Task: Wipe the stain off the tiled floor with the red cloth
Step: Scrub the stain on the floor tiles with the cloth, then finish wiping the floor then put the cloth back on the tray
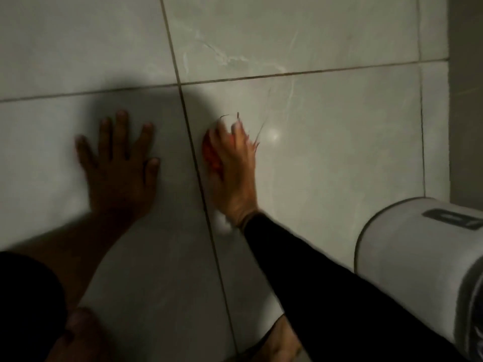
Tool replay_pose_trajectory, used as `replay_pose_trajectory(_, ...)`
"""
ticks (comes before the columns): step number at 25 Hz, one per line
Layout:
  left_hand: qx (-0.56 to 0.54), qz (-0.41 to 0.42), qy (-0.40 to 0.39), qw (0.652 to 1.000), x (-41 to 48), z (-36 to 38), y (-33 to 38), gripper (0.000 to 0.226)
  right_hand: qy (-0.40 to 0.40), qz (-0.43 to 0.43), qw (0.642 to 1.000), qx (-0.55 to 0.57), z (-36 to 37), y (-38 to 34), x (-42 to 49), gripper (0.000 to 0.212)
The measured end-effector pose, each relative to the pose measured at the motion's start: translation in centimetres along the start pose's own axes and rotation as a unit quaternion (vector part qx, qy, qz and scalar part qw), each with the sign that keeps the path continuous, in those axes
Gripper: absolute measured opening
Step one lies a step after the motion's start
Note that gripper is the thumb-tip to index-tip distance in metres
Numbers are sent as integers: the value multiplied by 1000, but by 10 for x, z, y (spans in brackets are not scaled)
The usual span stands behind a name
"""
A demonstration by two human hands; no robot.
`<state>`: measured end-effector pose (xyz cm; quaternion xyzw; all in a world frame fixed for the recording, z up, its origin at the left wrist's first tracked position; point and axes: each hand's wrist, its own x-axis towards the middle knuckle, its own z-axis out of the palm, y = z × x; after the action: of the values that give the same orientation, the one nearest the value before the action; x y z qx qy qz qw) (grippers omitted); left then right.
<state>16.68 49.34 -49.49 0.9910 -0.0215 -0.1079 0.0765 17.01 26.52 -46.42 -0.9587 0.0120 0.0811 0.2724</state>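
My right hand, blurred by motion, presses a red cloth flat onto the pale tiled floor, just right of a dark grout line. Only a strip of the cloth shows along the hand's left edge; the rest is hidden beneath the palm. A black sleeve covers that forearm. My left hand lies flat on the neighbouring tile in shadow, fingers spread, holding nothing. Thin dark streaks mark the tile by my right fingertips. I cannot make out a distinct stain.
A white cylindrical bin with a dark label lies at the lower right beside my right arm. A grey wall edge runs down the right side. My bare feet show at the bottom edge.
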Motion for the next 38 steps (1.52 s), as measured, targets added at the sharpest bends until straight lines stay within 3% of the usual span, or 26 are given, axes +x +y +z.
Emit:
replay_pose_trajectory(2, 17, 24, -59, 998, 3, -27, 3, 71, -74, 72, 985, 141, -5, -21, -57, 54)
replay_pose_trajectory(3, 28, 26, -110, 993, 7, -46, 7, 72, -111, 160, 951, 241, -17, -32, -78, 49)
replay_pose_trajectory(5, 36, 1, -223, 974, 10, -87, 22, 71, -121, 370, 791, 473, -54, -57, -110, 40)
replay_pose_trajectory(6, 2, -10, -283, 959, 8, -105, 38, 68, -91, 423, 716, 548, -77, -66, -127, 38)
replay_pose_trajectory(7, -76, -34, -355, 931, 1, -125, 60, 63, -77, 449, 669, 588, -103, -75, -142, 40)
replay_pose_trajectory(9, -287, -145, -453, 831, -33, -174, 121, 55, -50, 504, 623, 596, -174, -90, -170, 58)
replay_pose_trajectory(11, -401, -244, -503, 726, -83, -233, 180, 57, -14, 563, 621, 545, -238, -96, -205, 82)
replay_pose_trajectory(12, -422, -252, -521, 698, -104, -263, 208, 55, 14, 574, 618, 537, -269, -93, -223, 83)
replay_pose_trajectory(13, -438, -242, -527, 687, -121, -292, 236, 50, 51, 568, 596, 565, -298, -89, -236, 71)
replay_pose_trajectory(15, -456, -201, -518, 694, -144, -336, 282, 26, 118, 541, 577, 600, -351, -75, -257, 34)
replay_pose_trajectory(17, -448, -143, -526, 708, -156, -363, 336, 18, 182, 545, 583, 575, -404, -53, -279, 22)
replay_pose_trajectory(21, -383, -17, -548, 744, -170, -378, 453, 43, 251, 575, 521, 578, -474, 11, -325, 36)
replay_pose_trajectory(25, -273, 135, -507, 806, -175, -346, 557, 48, 264, 609, 527, 531, -502, 82, -343, 47)
replay_pose_trajectory(28, -167, 206, -484, 834, -178, -296, 606, 53, 267, 621, 527, 515, -487, 140, -348, 49)
replay_pose_trajectory(31, -49, 252, -440, 861, -200, -238, 632, 47, 263, 664, 490, 500, -451, 188, -364, 38)
replay_pose_trajectory(33, 2, 263, -395, 880, -199, -222, 636, 41, 233, 690, 525, 441, -438, 201, -357, 17)
replay_pose_trajectory(34, 11, 262, -374, 889, -195, -218, 638, 38, 210, 698, 549, 409, -436, 201, -351, 20)
replay_pose_trajectory(38, 48, 301, -306, 902, -208, -214, 648, 39, 214, 724, 577, 312, -426, 209, -348, 64)
